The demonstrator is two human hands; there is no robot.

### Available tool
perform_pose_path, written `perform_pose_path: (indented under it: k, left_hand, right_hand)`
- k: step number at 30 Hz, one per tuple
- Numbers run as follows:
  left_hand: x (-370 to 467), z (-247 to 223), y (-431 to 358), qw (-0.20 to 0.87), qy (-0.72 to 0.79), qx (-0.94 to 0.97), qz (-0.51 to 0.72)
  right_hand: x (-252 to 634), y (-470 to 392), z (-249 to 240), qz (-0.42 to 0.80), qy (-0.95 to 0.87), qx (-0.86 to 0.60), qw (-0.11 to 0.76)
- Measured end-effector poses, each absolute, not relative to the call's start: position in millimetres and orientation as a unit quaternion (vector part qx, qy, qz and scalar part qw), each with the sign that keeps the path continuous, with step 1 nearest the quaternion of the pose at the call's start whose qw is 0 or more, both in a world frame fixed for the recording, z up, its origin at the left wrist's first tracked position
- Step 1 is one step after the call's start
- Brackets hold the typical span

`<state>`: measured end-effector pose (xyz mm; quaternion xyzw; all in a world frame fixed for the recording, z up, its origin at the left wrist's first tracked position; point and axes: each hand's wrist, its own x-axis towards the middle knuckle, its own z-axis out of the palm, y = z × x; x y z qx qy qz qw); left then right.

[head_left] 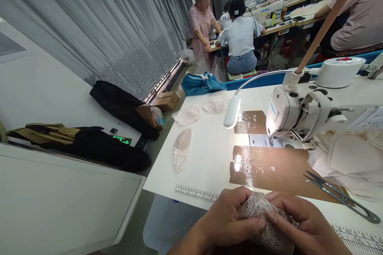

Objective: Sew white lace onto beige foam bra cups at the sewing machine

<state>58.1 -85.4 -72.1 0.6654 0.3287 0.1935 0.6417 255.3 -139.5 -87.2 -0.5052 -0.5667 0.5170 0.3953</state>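
Observation:
A white lace fabric piece [257,208], curved like a cup, is pinched between both hands at the front edge of the sewing table [206,143]. My left hand [229,217] grips its left side, thumb pressed on the lace. My right hand [299,219] holds the other side, its thumb close to the left one. The lower part of the piece is partly hidden by the fingers. Just beyond the hands stands a white sewing machine [284,111] with its lamp [232,111] lit. Dark scissors [341,197] lie to the right of my right hand.
Two lace cups [189,114] and a sheer beige cup [182,149] lie on the table's left. Pale fabric pieces [350,159] are heaped at right. A blue bag [203,83] sits by the far corner, a clear plastic bin [167,223] below. Several people work behind.

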Motion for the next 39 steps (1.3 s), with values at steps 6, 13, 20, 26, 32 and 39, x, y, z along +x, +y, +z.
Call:
perform_pose_path:
  k: [6,13,20,26,32,39]
  left_hand:
    - [54.9,-60.9,-84.3,0.576,0.338,0.717,0.200]
    - [64.7,-64.1,-82.3,0.566,0.363,0.712,0.203]
    - [75.5,-71.8,-77.2,0.624,0.386,0.648,0.205]
    - [83.0,-74.1,-74.7,0.631,0.363,0.654,0.203]
    - [87.4,-75.9,-69.3,0.696,0.318,0.609,0.210]
    - [93.3,-72.5,-62.3,0.713,0.306,0.595,0.210]
  right_hand:
    - [248.7,-141.1,-90.0,0.498,-0.544,-0.546,0.399]
    - [246.2,-142.4,-91.9,0.490,-0.538,-0.556,0.402]
    - [265.4,-136.9,-90.2,0.499,-0.512,-0.573,0.401]
    - [272.3,-132.3,-82.9,0.520,-0.487,-0.568,0.413]
    - [273.8,-126.3,-80.5,0.511,-0.529,-0.553,0.391]
    - [281.1,-126.1,-68.7,0.474,-0.549,-0.570,0.386]
